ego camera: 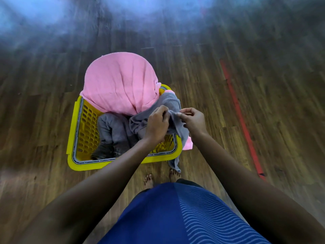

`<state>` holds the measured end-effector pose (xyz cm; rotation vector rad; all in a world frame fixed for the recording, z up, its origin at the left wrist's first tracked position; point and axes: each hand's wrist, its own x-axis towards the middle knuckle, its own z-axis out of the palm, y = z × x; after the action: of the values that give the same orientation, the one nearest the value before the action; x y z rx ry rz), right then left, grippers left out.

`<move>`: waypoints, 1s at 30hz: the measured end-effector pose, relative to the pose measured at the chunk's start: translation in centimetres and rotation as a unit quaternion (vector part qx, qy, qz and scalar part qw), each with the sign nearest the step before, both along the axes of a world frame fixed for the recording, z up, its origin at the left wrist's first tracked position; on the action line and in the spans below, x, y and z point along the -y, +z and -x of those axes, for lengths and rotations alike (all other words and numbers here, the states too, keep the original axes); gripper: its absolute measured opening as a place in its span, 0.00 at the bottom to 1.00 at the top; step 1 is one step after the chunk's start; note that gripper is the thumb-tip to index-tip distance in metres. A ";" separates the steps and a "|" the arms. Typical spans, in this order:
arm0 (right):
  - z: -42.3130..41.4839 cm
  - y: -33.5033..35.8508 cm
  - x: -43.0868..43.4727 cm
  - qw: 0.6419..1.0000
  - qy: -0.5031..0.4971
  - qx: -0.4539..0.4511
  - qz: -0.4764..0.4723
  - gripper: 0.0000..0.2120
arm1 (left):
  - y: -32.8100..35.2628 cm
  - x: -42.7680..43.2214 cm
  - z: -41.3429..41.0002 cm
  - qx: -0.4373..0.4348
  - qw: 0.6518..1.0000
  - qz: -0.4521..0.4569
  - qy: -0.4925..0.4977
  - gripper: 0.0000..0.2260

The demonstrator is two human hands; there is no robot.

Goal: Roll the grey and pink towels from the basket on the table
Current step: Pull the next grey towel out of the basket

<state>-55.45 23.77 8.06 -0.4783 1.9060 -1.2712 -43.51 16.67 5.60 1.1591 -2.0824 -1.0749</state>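
Note:
A yellow plastic basket (82, 131) stands on the wooden floor in front of me. A pink towel (119, 85) is draped over its far rim and hangs into it. A grey towel (174, 103) lies over the basket's right side, with one end hanging down past the near right corner. More grey cloth (114, 131) is bunched inside the basket. My left hand (157, 125) and my right hand (193, 120) both pinch the grey towel's edge above the right side of the basket, close together.
A red line (241, 117) runs along the floor to the right. My bare feet (161, 178) stand just behind the basket. Wooden floor surrounds the basket on all sides. No table shows in this view.

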 end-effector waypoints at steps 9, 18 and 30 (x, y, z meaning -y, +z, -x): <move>0.0 2.0 0.9 0.964 0.083 -0.246 0.062 0.04 | 3.6 2.4 1.2 0.009 0.989 0.114 -0.097 0.05; 0.9 4.5 0.9 0.945 0.114 -0.285 0.112 0.04 | 1.9 3.2 -1.1 0.038 0.990 0.138 -0.002 0.04; 7.3 4.4 -0.2 0.953 0.118 -0.278 0.011 0.06 | 6.7 6.2 0.9 -0.019 0.992 0.113 -0.056 0.07</move>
<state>-62.73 23.96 12.48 -1.1363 2.1994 -1.0703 -44.43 10.46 12.25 0.9153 -2.1955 -0.8744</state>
